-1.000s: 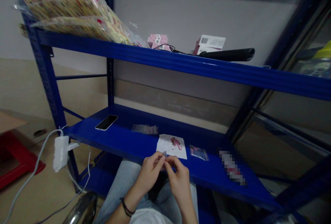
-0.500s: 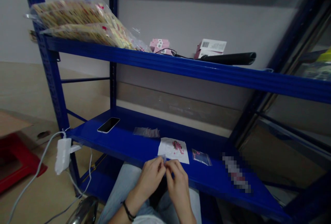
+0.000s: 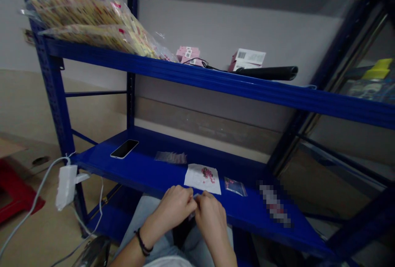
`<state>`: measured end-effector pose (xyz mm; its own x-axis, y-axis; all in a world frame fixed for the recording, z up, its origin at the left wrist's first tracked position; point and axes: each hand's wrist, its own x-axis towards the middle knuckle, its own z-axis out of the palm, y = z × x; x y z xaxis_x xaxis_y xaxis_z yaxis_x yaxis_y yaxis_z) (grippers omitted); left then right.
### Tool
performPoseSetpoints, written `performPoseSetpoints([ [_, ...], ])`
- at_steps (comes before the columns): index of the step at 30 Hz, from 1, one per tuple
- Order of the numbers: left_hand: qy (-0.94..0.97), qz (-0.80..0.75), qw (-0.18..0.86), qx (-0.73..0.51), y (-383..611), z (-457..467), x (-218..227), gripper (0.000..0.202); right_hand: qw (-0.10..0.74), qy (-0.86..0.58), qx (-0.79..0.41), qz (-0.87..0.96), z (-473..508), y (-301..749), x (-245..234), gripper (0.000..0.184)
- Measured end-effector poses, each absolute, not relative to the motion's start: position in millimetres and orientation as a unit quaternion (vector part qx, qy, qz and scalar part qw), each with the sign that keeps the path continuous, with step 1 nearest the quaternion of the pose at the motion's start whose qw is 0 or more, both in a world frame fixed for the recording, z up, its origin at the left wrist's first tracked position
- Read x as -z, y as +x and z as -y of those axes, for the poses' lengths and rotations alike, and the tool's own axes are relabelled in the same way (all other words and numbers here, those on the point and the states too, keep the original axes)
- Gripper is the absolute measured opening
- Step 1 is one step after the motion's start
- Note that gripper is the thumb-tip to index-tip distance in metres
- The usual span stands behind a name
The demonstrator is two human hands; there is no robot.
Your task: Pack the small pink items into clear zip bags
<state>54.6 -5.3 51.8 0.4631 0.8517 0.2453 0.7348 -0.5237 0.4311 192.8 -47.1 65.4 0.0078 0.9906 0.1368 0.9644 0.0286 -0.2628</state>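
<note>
Two bare hands meet at bottom centre. The left hand [image 3: 176,206] and right hand [image 3: 211,214] have their fingers pinched around a small clear plastic piece [image 3: 195,196], mostly hidden behind them; its contents cannot be made out. Pixelation masks an item [image 3: 274,204] at lower right, and a yellow-topped container [image 3: 378,69] is cut off at the right edge.

The hands are at the near edge of a blue metal shelf [image 3: 135,176], in a rack before a grey wall [image 3: 231,24]. A white power strip [image 3: 66,186] hangs at lower left.

On this shelf: one phone [image 3: 125,149]; one white paper [image 3: 195,176] bearing pink pieces [image 3: 207,175], too small to count; one clear bag [image 3: 237,187] with a few more; one row of overlapping packets [image 3: 173,157], number unclear. On the upper shelf [image 3: 185,72]: two groups of boxes [image 3: 248,57] and one black tool [image 3: 271,73].
</note>
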Motion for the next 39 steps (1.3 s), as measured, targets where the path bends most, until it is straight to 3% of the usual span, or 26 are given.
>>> performPoseSetpoints([
  [4,0.837,-0.370,0.253,-0.315,44.5,8.9,-43.8,0.015,0.162,-0.682,-0.084,0.708,49.2,202.5,-63.4,0.014],
  [8,0.831,-0.268,0.352,-0.338,35.4,7.8,-23.7,0.071,0.175,-0.635,-0.152,0.737,47.0,220.2,-66.7,0.013],
  [17,0.802,-0.299,0.392,-0.338,41.0,5.5,-3.1,0.068,0.213,-0.574,-0.250,0.750,33.4,227.0,-59.1,0.006],
  [20,0.796,-0.318,0.373,-0.355,39.8,4.1,0.8,0.059,0.279,-0.514,-0.306,0.752,33.6,232.2,-55.6,0.012],
  [22,0.801,-0.323,0.352,-0.361,37.2,0.2,-3.1,0.055,0.374,-0.483,-0.348,0.711,32.1,236.3,-47.3,0.018],
  [26,0.847,-0.331,0.233,-0.344,39.7,-15.1,-39.8,0.049,0.658,-0.446,-0.460,0.395,16.4,234.8,-13.0,0.021],
  [28,0.895,-0.305,0.127,-0.299,50.3,-24.0,-66.9,0.046,0.732,-0.380,-0.520,0.222,3.3,229.0,4.6,0.022],
  [34,0.970,-0.173,-0.105,-0.133,97.8,-40.9,-114.3,0.019,0.783,-0.251,-0.563,0.089,-25.9,215.4,23.6,0.009],
  [37,0.974,-0.152,-0.102,-0.132,102.4,-44.0,-114.4,0.024,0.794,-0.257,-0.545,0.084,-28.2,215.7,27.3,0.010],
  [39,0.969,-0.169,-0.038,-0.176,93.8,-45.9,-108.3,0.031,0.789,-0.281,-0.533,0.118,-28.7,222.0,29.5,0.012],
])
